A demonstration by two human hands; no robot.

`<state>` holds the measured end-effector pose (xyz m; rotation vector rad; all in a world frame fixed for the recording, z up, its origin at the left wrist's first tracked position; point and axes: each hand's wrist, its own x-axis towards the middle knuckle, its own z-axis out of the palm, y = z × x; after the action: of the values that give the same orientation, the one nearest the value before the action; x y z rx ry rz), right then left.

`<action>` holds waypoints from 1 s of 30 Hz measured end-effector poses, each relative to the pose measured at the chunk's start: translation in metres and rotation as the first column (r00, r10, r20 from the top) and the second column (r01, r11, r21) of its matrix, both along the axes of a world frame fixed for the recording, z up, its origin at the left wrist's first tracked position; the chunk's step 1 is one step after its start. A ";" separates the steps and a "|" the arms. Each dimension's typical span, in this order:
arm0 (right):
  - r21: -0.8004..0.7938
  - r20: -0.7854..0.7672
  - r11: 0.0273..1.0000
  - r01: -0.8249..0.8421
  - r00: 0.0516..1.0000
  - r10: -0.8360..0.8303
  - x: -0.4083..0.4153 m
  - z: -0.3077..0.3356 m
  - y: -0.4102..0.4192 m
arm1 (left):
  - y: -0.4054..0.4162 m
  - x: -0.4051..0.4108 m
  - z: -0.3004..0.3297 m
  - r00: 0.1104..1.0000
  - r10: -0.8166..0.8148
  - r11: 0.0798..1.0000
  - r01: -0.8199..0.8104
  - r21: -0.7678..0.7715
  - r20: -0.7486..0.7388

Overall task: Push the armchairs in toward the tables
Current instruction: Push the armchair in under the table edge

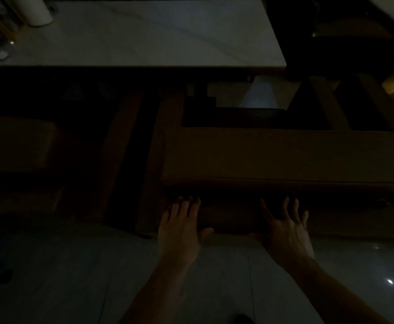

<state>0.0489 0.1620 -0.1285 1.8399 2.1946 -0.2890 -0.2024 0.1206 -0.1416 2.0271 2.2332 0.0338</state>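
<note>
Both hands reach forward to the back of a brown armchair (273,157) in a very dim room. The left hand (179,225) lies flat against the chair's lower back, fingers straight and spread, thumb out to the side, gripping nothing. The right hand (284,228) is beside it, fingers spread and slightly bent, touching the same dark panel; whether its thumb hooks under the edge I cannot tell. Beyond the hands, past the chair's padded top, stands the pale tabletop (144,36), its near edge just ahead of the chair. A second armchair (16,146) sits to the left of the left hand, well apart. A white roll (39,10) stands at the tabletop's far left. Glossy floor (74,277) lies under the forearms.
</note>
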 end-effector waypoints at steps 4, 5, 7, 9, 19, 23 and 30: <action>-0.007 -0.048 1.000 -0.011 0.999 0.010 0.000 0.001 -0.009 | -0.008 -0.003 0.001 1.000 0.022 1.000 -0.022 -0.015 -0.002; -0.009 -0.056 1.000 -0.013 0.998 0.013 0.000 0.001 -0.012 | -0.011 -0.004 0.002 1.000 0.026 0.999 -0.026 -0.019 0.006; -0.011 -0.060 1.000 -0.014 0.998 0.013 -0.001 0.000 -0.018 | -0.016 -0.007 0.003 1.000 0.026 0.999 -0.026 -0.019 0.018; -0.017 -0.058 1.000 -0.008 0.998 0.007 -0.003 -0.002 -0.019 | -0.017 -0.008 0.004 0.999 0.022 0.999 -0.021 -0.025 0.024; -0.029 -0.089 1.000 0.009 0.996 -0.012 -0.012 -0.006 -0.006 | 0.000 -0.016 0.007 0.998 0.004 1.000 -0.003 -0.024 0.058; 0.011 -0.118 1.000 0.003 0.993 -0.002 -0.019 -0.007 0.005 | 0.015 -0.023 0.008 1.000 0.007 1.000 -0.007 -0.005 0.028; 0.031 -0.137 1.000 0.000 0.991 0.004 -0.020 -0.009 0.010 | 0.022 -0.026 0.009 1.000 -0.007 1.000 0.007 0.001 0.004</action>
<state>0.0294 0.1723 -0.1380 1.8859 2.3030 -0.3944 -0.2281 0.1428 -0.1327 2.0335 2.2235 0.0385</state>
